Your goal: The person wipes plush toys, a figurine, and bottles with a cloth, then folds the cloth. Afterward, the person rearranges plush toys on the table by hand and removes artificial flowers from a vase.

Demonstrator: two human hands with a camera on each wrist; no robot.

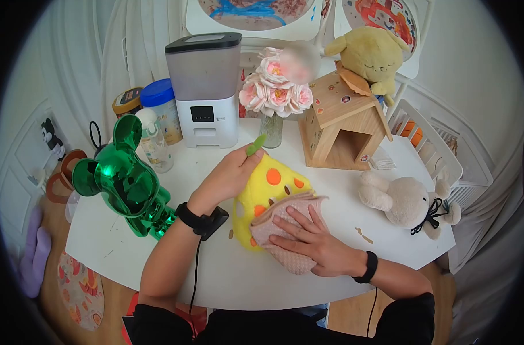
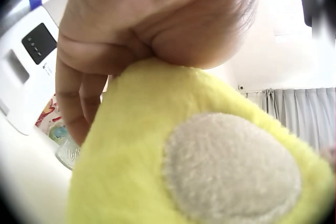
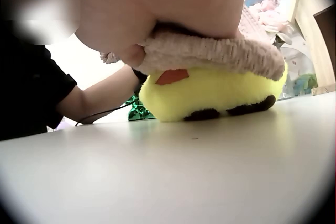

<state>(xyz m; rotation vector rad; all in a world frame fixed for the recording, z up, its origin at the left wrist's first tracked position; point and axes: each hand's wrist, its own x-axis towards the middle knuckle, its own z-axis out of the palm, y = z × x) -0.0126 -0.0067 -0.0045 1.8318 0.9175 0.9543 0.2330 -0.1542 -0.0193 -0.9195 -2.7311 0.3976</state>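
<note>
A yellow plush toy (image 1: 272, 177) with orange spots lies on the white table, a green leaf (image 1: 255, 146) at its top. Near that leaf, my left hand (image 1: 230, 174) grips the toy's upper corner. In the left wrist view, a round grey patch (image 2: 233, 169) shows on the toy's yellow side. A folded pink cloth (image 1: 265, 223) covers the toy's lower right part. My right hand (image 1: 311, 244) presses on the cloth with its fingers spread and fairly straight. From the right wrist, the cloth (image 3: 210, 53) appears layered between palm and toy, its thick edge toward the camera.
A shiny green bear figure (image 1: 127, 178) stands left of my left arm. Behind are a pet feeder (image 1: 209, 118), a blue-lidded container (image 1: 161, 109) and a vase of pink flowers (image 1: 276, 92). Right are a wooden house (image 1: 336, 123) bearing a plush toy (image 1: 371, 57), and a rabbit plush (image 1: 404, 200).
</note>
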